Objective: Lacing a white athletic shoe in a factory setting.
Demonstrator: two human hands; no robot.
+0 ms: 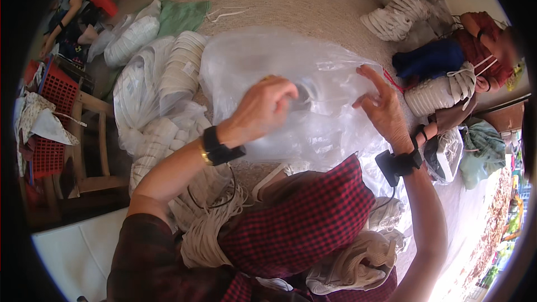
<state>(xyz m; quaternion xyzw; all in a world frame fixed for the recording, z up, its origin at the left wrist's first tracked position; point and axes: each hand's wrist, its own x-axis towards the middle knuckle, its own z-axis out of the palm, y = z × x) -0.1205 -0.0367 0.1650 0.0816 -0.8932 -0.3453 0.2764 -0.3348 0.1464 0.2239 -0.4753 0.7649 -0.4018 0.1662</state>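
While the big clear plastic bag (330, 128) is spread on the floor, under and between both hands, it looks mostly flat, with just a round grey shape (305, 94), too blurred to name, near its middle. The left hand's (260, 106) fingers are curled in and blurred, so whether anything is gripped cannot be told. The right hand's (383, 109) fingers and thumb are spread apart over the bag's right side; nothing is seen to be held, and touch cannot be made out.

Some of the work seems done, as a neat stack of white shoe uppers (182, 67) and a bagged bunch of uppers (140, 95) have been put together. Some seems left, as the spread bag looks unfilled and a loose beige shoe upper (352, 263) is set by the red checked cloth (302, 218).

On the left, room is cut short by the stack, just beside the bag's edge. On the right, it is narrowed by another stack (433, 98) and a co-worker (481, 50). Most room is found on the tan floor (279, 0) past the far edge.
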